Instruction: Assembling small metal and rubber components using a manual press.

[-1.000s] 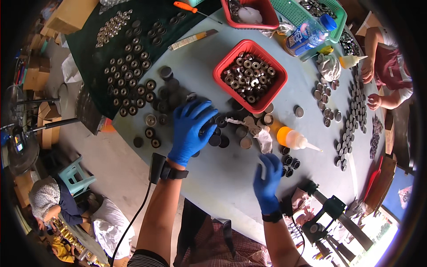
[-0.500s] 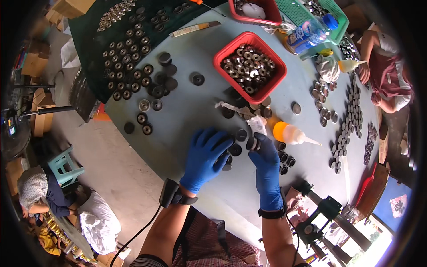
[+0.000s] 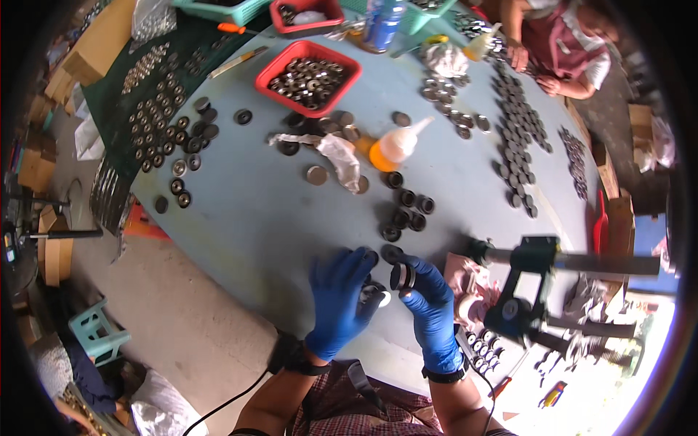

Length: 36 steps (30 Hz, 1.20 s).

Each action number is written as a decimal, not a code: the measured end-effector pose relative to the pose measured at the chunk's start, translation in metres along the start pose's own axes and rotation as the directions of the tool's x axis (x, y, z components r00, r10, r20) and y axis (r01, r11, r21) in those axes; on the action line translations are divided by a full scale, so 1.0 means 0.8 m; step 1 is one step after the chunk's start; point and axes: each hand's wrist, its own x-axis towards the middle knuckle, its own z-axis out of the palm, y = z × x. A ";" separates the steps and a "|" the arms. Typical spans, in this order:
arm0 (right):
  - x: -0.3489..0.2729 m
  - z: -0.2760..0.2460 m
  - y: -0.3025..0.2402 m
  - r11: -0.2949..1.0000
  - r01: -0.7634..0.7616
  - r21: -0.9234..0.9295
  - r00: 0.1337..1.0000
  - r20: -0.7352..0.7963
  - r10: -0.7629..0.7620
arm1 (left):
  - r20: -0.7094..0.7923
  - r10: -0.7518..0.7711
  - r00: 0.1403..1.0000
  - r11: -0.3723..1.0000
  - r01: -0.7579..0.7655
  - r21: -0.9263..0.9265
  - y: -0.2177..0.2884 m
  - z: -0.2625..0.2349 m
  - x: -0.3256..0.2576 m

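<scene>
Both my hands wear blue gloves and meet near the front edge of the pale blue table (image 3: pixel 247 211). My right hand (image 3: pixel 429 301) pinches a small dark metal ring part (image 3: pixel 402 276) between thumb and fingers. My left hand (image 3: pixel 338 298) cups a small part with a white face (image 3: pixel 374 296), fingers curled around it, touching the right hand. A cluster of several dark ring parts (image 3: pixel 407 207) lies just beyond my hands.
A red tray (image 3: pixel 309 69) of metal rings sits at the back, an orange squeeze bottle (image 3: pixel 392 145) and crumpled cloth (image 3: pixel 338 156) mid-table. Rows of dark parts cover a green mat (image 3: pixel 116 131) at left. A black press tool (image 3: pixel 527 287) stands right. Another person (image 3: pixel 560 43) works at the far side.
My hands have drawn back from the middle of the table toward me, now close together at the front edge, each holding a small part.
</scene>
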 end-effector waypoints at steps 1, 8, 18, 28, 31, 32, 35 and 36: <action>-0.019 -0.009 0.001 0.995 0.036 -0.098 0.999 0.031 -0.033 | -0.122 0.035 0.992 0.991 -0.050 -0.127 0.007 -0.005 -0.007; -0.179 -0.054 -0.006 0.969 0.243 -0.052 0.966 0.103 -0.236 | -0.007 0.375 0.927 0.824 -0.337 -0.456 0.114 -0.046 -0.083; -0.376 -0.093 0.003 0.915 0.363 0.177 0.926 0.044 -0.376 | -0.020 0.460 0.888 0.858 -0.451 -0.247 0.276 -0.071 -0.235; -0.403 -0.181 0.024 0.810 0.585 0.048 0.808 -0.116 -0.577 | 0.152 0.435 0.887 0.876 -0.378 -0.299 0.347 -0.008 -0.243; -0.403 -0.221 0.021 0.821 0.558 -0.121 0.800 -0.186 -0.571 | 0.413 0.185 0.892 0.927 -0.019 -0.374 0.365 0.032 -0.234; -0.400 -0.232 0.019 0.807 0.570 -0.155 0.775 -0.223 -0.591 | 0.403 0.208 0.891 0.882 0.008 -0.472 0.362 0.054 -0.230; -0.384 -0.261 0.025 0.802 0.564 -0.197 0.748 -0.289 -0.597 | 0.445 0.259 0.857 0.837 0.030 -0.546 0.354 0.094 -0.215; -0.376 -0.271 0.026 0.809 0.553 -0.201 0.757 -0.285 -0.588 | 0.481 0.240 0.843 0.824 0.084 -0.560 0.353 0.103 -0.209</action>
